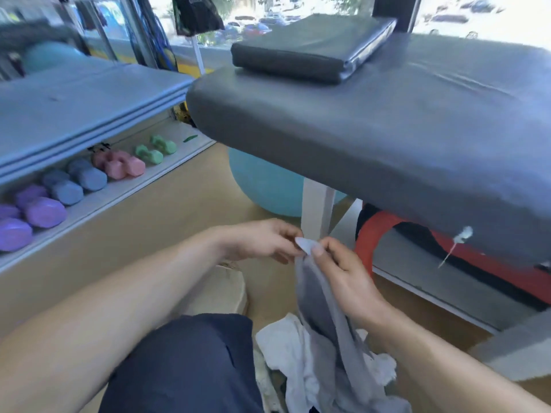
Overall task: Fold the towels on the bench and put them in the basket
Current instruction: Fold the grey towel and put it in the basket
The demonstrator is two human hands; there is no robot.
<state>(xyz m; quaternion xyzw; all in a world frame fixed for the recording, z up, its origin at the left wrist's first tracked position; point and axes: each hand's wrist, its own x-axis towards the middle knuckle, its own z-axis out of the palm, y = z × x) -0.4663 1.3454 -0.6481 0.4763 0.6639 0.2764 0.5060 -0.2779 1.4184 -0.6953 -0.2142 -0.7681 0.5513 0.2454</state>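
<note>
Below the front edge of the padded bench (387,120), low in the head view, both hands meet on one corner of a grey towel (325,317). The left hand (262,239) comes in from the left with its fingers curled, thumb and fingertips pinching the pale tip of the corner. The right hand (343,272) sits just beside it, touching the same corner, its thumb and forefinger closed on the cloth while the other fingers fold loosely behind. The two hands are almost touching each other at the pinch.

From that corner the grey towel hangs straight down between the forearms and runs into a loose heap at the bottom of the picture. A white towel (283,347) lies crumpled in that heap, under and beside the grey one, next to the person's knee in dark blue trousers (190,365). What the heap rests on cannot be told.

On the bench top, far from the hands, lies a flat dark cushion (310,49). Under the bench stand a white leg (316,204), a light blue exercise ball (265,186) and a red hoop (375,231). To the left, a low shelf holds dumbbells (89,180) in purple, blue, pink and green, beneath a stack of grey-blue mats (74,105).
</note>
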